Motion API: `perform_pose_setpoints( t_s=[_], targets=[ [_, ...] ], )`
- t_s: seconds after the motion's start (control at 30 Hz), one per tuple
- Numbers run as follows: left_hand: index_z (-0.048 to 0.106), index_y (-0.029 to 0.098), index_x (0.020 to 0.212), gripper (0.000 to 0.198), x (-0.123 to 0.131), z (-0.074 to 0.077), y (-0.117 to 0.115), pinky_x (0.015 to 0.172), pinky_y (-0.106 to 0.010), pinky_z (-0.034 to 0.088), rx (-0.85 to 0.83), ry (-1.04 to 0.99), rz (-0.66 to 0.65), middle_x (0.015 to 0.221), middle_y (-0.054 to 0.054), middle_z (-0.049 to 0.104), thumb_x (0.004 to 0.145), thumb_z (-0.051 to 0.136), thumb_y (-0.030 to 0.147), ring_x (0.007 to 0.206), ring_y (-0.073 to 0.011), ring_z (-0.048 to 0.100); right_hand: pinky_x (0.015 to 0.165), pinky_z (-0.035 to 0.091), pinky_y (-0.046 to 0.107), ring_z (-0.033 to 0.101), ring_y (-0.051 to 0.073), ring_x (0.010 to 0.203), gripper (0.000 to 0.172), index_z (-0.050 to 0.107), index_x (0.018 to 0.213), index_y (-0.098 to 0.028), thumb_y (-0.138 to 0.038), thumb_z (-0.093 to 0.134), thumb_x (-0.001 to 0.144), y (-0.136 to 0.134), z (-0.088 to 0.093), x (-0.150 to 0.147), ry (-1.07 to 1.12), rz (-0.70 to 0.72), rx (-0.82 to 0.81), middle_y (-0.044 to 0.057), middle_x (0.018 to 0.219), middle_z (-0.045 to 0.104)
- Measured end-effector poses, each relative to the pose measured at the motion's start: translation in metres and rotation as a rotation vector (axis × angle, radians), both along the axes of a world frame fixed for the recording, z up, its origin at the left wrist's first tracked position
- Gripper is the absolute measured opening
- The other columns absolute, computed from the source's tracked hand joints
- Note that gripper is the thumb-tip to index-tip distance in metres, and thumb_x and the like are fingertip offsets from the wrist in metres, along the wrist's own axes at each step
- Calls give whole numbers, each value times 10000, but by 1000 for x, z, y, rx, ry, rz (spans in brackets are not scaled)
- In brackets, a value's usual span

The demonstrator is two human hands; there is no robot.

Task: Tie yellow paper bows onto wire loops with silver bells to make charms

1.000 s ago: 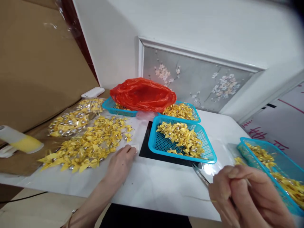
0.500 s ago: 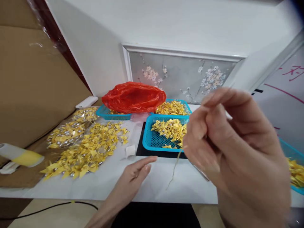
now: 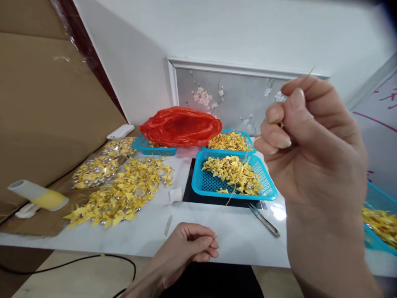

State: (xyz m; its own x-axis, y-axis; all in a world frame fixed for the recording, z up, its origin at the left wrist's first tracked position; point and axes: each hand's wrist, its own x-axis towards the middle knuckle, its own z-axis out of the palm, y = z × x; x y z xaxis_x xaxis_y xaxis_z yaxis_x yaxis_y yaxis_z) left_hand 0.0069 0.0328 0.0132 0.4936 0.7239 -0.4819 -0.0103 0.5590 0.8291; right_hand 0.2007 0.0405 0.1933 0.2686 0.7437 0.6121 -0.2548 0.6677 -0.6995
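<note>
My right hand (image 3: pixel 313 161) is raised close to the camera, fingers pinched on a thin needle whose tip (image 3: pixel 310 73) pokes up above the thumb. A fine yellowish thread (image 3: pixel 240 174) hangs from it down over the middle blue basket (image 3: pixel 201 188) of yellow folded paper pieces. My left hand (image 3: pixel 189 246) rests at the near table edge, fingers curled in together; what they hold, if anything, I cannot make out. Small metal scissors (image 3: pixel 264 220) lie on the white table between both hands.
Piles of yellow paper pieces with silver beads (image 3: pixel 120 190) lie on the left. A red plastic bag (image 3: pixel 181 126) covers a basket at the back, another basket (image 3: pixel 231 140) beside it. A further blue basket (image 3: pixel 376 223) sits at right. A glue bottle (image 3: pixel 39 194) lies far left, cardboard behind.
My right hand rose from table level to near the camera, pulling the thread up. My left hand left the paper pile, drew back to the near edge and curled closed.
</note>
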Motion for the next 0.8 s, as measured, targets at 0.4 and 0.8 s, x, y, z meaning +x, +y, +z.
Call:
perform_pose_setpoints(
  t_s=[0.4, 0.8],
  targets=[
    [543, 192, 621, 434, -1, 27, 9, 517, -234, 301, 452, 176, 0, 568, 65, 446, 828, 628, 564, 534, -113, 395, 466, 327, 220, 401, 69, 513, 163, 661, 1016, -241, -305, 515, 985, -27, -117, -3, -536, 130, -487, -8, 818, 608],
    [700, 197, 587, 299, 16, 32, 21, 814, -289, 522, -153, -305, 420, 772, -27, 696, 578, 914, 406, 931, -195, 618, 580, 379, 256, 507, 146, 621, 193, 708, 732, -176, -279, 602, 855, -28, -186, -36, -409, 83, -651, 19, 687, 599]
  ],
)
